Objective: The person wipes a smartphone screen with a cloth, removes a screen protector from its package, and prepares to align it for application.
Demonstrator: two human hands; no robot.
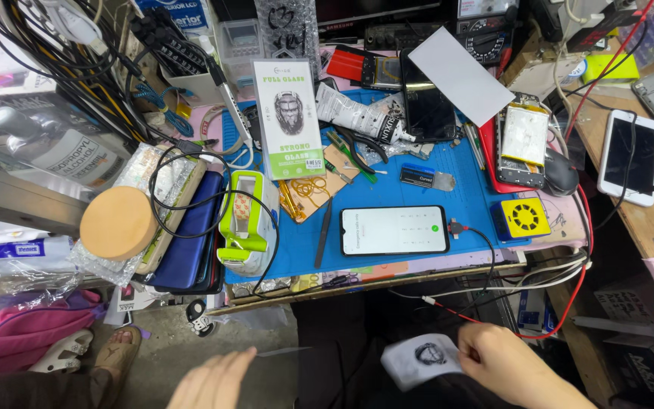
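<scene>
Hands sit low in my view, below the front edge of the blue work mat (463, 193), which I take as my landmark. My right hand (505, 363) is closed in a pinch on a small white paper wrapper (424, 360) with a dark round print on it, held well below the mat's front edge and off the bench. My left hand (213, 381) is lower left of the mat, fingers stretched out and lying close together, and a thin clear sheet (281, 351) juts from its fingertips toward the wrapper; whether the fingers actually grip that sheet I cannot tell. On the mat, close to its front edge, lies a phone (393, 230) with a lit white screen, a black cable (482, 246) plugged into its right end. Just right of the phone on the mat sits a small yellow box with a round grille (521, 218). At the mat's left edge stands a green and white tape dispenser (245, 220), and left of that a round tan disc (118, 223) rests on a stack of phone cases. At the back of the mat a white and green screen protector box (289, 117) leans upright. Black tweezers (325, 231) lie just left of the phone.
</scene>
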